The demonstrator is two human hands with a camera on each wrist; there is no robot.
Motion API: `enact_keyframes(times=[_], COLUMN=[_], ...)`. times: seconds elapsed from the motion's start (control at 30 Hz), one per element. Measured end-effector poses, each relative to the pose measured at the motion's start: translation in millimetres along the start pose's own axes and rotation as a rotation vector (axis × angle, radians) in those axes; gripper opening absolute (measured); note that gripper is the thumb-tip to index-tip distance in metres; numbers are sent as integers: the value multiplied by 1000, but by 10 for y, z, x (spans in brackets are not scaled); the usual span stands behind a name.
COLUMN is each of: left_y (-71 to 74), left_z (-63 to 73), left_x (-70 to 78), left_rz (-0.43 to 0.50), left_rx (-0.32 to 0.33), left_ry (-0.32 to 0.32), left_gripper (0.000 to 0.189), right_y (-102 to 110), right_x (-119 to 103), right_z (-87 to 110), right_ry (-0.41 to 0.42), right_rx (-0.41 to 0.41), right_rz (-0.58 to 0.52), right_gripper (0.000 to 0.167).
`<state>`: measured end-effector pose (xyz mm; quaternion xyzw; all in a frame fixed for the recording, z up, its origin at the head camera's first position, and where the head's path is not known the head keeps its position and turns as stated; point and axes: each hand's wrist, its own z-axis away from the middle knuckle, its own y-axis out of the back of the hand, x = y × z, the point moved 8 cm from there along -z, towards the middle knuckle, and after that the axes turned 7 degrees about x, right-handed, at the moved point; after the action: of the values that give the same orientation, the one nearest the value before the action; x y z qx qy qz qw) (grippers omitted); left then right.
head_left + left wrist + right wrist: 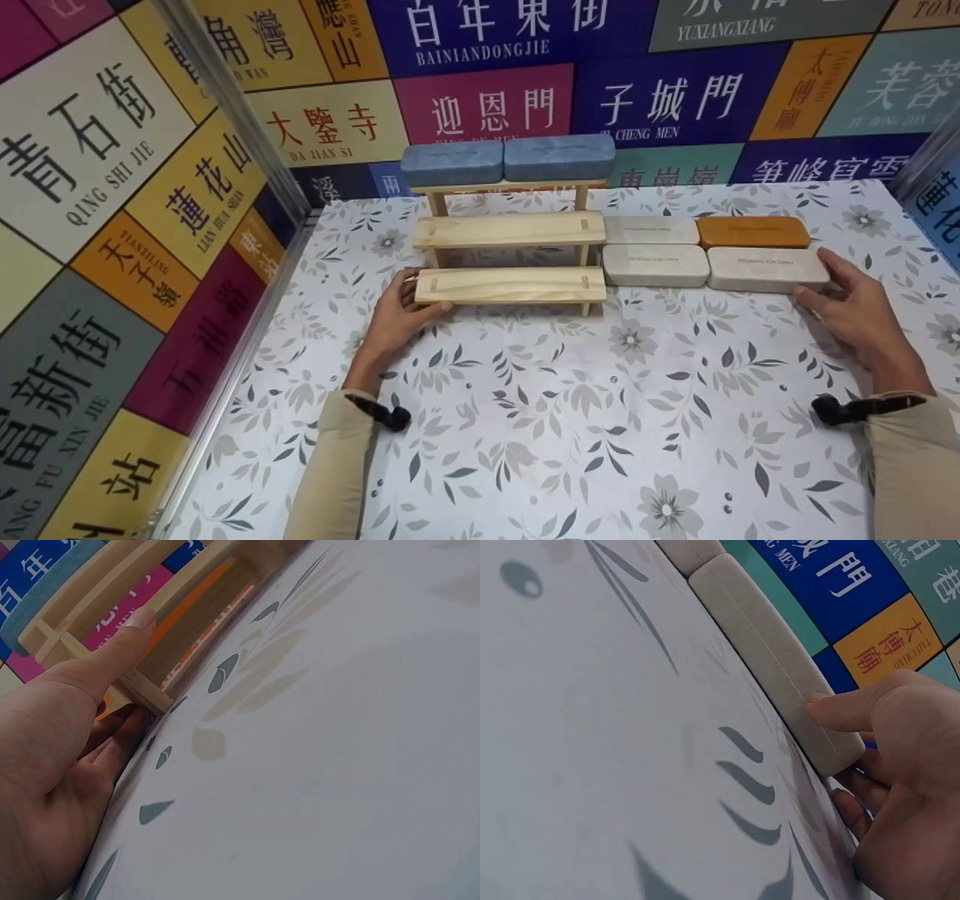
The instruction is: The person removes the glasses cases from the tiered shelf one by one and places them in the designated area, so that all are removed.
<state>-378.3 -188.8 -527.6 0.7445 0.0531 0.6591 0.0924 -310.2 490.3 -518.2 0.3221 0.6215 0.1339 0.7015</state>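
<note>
A three-tier wooden step rack (510,285) stands on the table. My left hand (397,311) grips the left end of its lowest step, and in the left wrist view the thumb (124,645) lies along the front edge while the other fingers reach behind the leg. Two blue glasses cases (559,159) lie side by side on the top step; the lower two steps are bare. My right hand (859,307) holds the right end of an off-white glasses case (765,270), thumb on its front side. That case lies flat on the table, end to end with another off-white case (656,265).
Behind the off-white pair lie a pale grey case (651,230) and an orange case (754,232), all four right beside the rack. A flower-patterned cloth (570,420) covers the table. Walls with coloured sign panels (484,105) close off the back and left.
</note>
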Motion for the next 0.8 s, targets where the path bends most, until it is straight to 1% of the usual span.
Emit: enact_keyframes(times=[0.27, 0.53, 0.8], left_y=[-7, 1, -8], left_z=[4, 1, -5], left_x=[0, -4, 4], left_rz=[22, 17, -3], left_rx=[-1, 10, 11], left_ry=[5, 5, 3], left_gripper=[93, 97, 97], right_y=[-36, -31, -45], right_x=[-60, -72, -72], right_z=[10, 10, 8], right_ry=[21, 29, 22], right_rx=[14, 25, -5], right_rz=[-6, 19, -31], right_gripper=[89, 90, 99])
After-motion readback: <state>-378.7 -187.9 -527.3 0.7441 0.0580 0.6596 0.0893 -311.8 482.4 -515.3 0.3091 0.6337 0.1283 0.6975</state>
